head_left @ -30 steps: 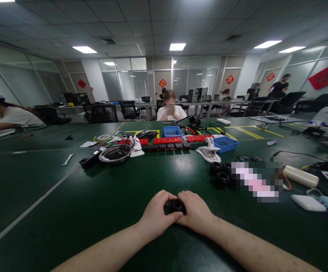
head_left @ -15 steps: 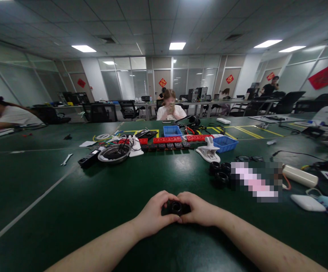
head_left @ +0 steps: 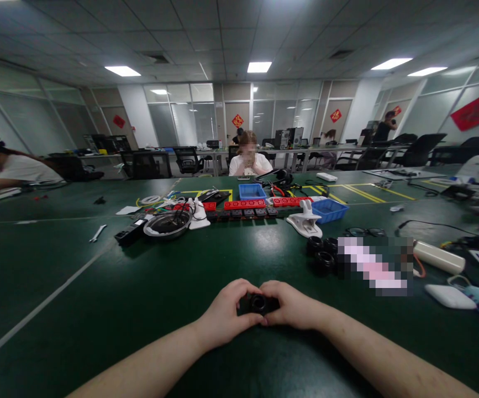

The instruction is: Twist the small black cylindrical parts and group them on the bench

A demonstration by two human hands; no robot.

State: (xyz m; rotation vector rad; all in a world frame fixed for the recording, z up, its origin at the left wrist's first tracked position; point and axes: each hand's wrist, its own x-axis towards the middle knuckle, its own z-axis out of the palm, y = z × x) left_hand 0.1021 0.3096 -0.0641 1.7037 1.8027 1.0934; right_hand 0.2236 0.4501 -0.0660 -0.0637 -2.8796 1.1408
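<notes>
A small black ring-shaped part (head_left: 258, 303) is held between both of my hands just above the green table (head_left: 98, 309). My left hand (head_left: 225, 314) curls round its left side with fingers closed. My right hand (head_left: 295, 307) grips its right side, fingers pressed against it. Both forearms reach in from the bottom edge. Several similar black rings (head_left: 322, 252) lie in a cluster on the table, ahead and to the right of my hands.
Further back lie a round metal dish (head_left: 168, 225), red and black socket strips (head_left: 245, 208), two blue bins (head_left: 329, 210), a white clamp (head_left: 305, 220) and a wrench (head_left: 98, 233). White devices (head_left: 448, 296) lie at right. A person (head_left: 248, 157) sits opposite, another at far left (head_left: 3, 168).
My hands have tightened a little round the black part and my right wrist has dropped slightly. A person in the far right background has walked left.
</notes>
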